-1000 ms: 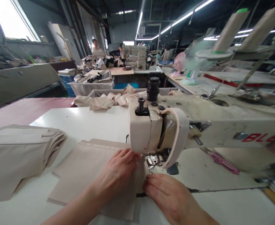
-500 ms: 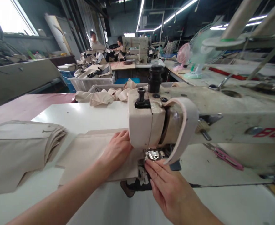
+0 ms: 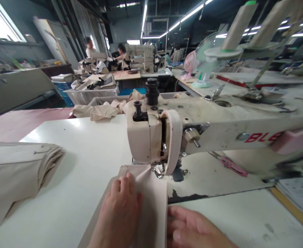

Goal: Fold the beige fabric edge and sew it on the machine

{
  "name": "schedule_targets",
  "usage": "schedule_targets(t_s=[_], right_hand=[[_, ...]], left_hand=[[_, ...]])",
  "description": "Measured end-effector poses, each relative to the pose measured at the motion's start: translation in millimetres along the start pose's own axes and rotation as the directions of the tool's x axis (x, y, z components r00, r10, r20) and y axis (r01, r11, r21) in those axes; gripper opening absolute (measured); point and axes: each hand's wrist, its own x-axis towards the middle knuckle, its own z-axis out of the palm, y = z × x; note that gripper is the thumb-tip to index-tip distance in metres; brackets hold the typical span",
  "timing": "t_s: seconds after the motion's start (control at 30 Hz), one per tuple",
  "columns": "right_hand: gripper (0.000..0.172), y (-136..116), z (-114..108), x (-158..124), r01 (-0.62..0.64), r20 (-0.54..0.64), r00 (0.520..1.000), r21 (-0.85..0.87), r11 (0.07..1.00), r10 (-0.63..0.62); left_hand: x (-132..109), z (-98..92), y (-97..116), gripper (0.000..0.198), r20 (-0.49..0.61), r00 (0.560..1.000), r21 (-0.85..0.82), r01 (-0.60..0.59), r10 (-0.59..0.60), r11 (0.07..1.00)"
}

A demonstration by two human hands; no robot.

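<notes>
A beige fabric piece (image 3: 152,203) lies on the white table, its far end under the presser foot (image 3: 158,169) of the cream sewing machine (image 3: 205,127). My left hand (image 3: 119,213) presses flat on the fabric's left part, fingers together, a little in front of the needle. My right hand (image 3: 192,229) lies at the fabric's right edge, fingers extended and touching the cloth near the bottom of the view. Both wrists run out of the frame.
A folded stack of beige cloth (image 3: 14,175) sits at the left. More beige pieces (image 3: 102,110) lie behind the machine. Pink scissors (image 3: 231,166) rest on the machine bed. Thread cones (image 3: 238,26) and a fan (image 3: 205,58) stand at right. Two people work far back.
The fabric has been turned and now runs lengthwise toward me under the foot. Both hands have drawn back toward me along it. The view shifted right.
</notes>
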Motion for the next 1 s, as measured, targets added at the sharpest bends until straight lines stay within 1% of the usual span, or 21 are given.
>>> schedule_targets(t_s=[0.03,0.07,0.1,0.13,0.17,0.2,0.23,0.27,0.3,0.33,0.37,0.4,0.43,0.47,0.57,0.67,0.77,0.83,0.9,0.97,1.0], right_hand=[[0.045,0,3,1,-0.003,0.032,0.999,-0.002,1.0,0.003],[0.045,-1,6,4,0.029,0.02,0.999,-0.03,0.999,-0.028],[0.042,-4,8,7,0.071,-0.034,0.997,-0.068,0.995,-0.073],[0.039,-9,9,11,0.108,-0.097,0.988,-0.111,0.988,-0.119],[0.036,-14,10,14,0.135,-0.153,0.975,-0.153,0.979,-0.159],[0.034,-19,10,18,0.154,-0.188,0.964,-0.19,0.97,-0.19],[0.033,-24,10,22,0.164,-0.2,0.957,-0.217,0.962,-0.209],[0.032,-27,10,25,0.171,-0.203,0.954,-0.235,0.957,-0.22],[0.032,-29,9,27,0.173,-0.205,0.952,-0.245,0.954,-0.226],[0.031,-29,8,29,0.174,-0.207,0.951,-0.25,0.953,-0.228],[0.031,-29,8,31,0.173,-0.209,0.951,-0.253,0.952,-0.228],[0.03,-28,7,33,0.173,-0.212,0.95,-0.256,0.951,-0.23],[0.03,-26,6,34,0.174,-0.217,0.948,-0.262,0.949,-0.234],[0.03,-24,6,35,0.174,-0.223,0.946,-0.268,0.947,-0.237],[0.031,-19,4,39,0.168,-0.24,0.94,-0.292,0.942,-0.243],[0.028,-16,2,44,0.164,-0.265,0.93,-0.321,0.933,-0.255],[0.024,-15,-1,48,0.16,-0.298,0.915,-0.355,0.921,-0.273],[0.025,-13,-2,48,0.157,-0.316,0.902,-0.39,0.907,-0.293],[0.033,-7,-1,47,0.17,-0.335,0.879,-0.443,0.88,-0.339],[0.053,3,2,44,0.186,-0.325,0.856,-0.532,0.826,-0.402],[0.06,9,4,42,0.181,-0.304,0.858,-0.576,0.797,-0.414]], left_hand=[[-4,-1.2,2,0.037,0.053,0.997,0.072,-0.057,0.053,0.996],[-5,-3.4,2,0.035,0.103,0.989,0.122,-0.118,0.106,0.985],[-5,-6.4,1,0.032,0.144,0.979,0.153,-0.167,0.145,0.974],[-4,-10.3,0,0.03,0.163,0.973,0.158,-0.192,0.167,0.969],[-1,-14.6,-1,0.029,0.159,0.973,0.145,-0.192,0.169,0.971],[2,-19.0,-2,0.028,0.13,0.978,0.103,-0.179,0.165,0.978],[7,-23.2,-3,0.026,0.088,0.982,0.019,-0.167,0.164,0.986],[12,-26.6,-3,0.024,0.041,0.985,-0.114,-0.164,0.17,0.98],[17,-28.9,-3,0.023,-0.007,0.985,-0.281,-0.17,0.175,0.945],[23,-29.6,-3,0.023,-0.047,0.983,-0.455,-0.18,0.178,0.872],[28,-28.7,-2,0.023,-0.071,0.982,-0.605,-0.181,0.174,0.776],[33,-26.3,-1,0.023,-0.075,0.984,-0.713,-0.168,0.163,0.681],[36,-22.7,0,0.021,-0.068,0.987,-0.78,-0.144,0.147,0.609],[39,-18.4,1,0.019,-0.059,0.99,-0.819,-0.123,0.131,0.56],[43,-7.6,2,0.016,-0.024,0.996,-0.871,-0.063,0.084,0.488],[46,-6.5,-1,0.014,-0.012,0.998,-0.881,-0.04,0.062,0.471],[52,-12.4,-8,0.007,0.024,0.994,-0.883,-0.028,0.105,0.468],[56,-16.2,-13,0.003,0.102,0.983,-0.885,0.021,0.15,0.465],[59,-17.8,-16,0.008,0.192,0.969,-0.874,0.097,0.154,0.477],[60,-17.3,-16,0.012,0.233,0.967,-0.855,0.155,0.101,0.494],[60,-16.6,-16,0.013,0.238,0.969,-0.846,0.175,0.064,0.503]])
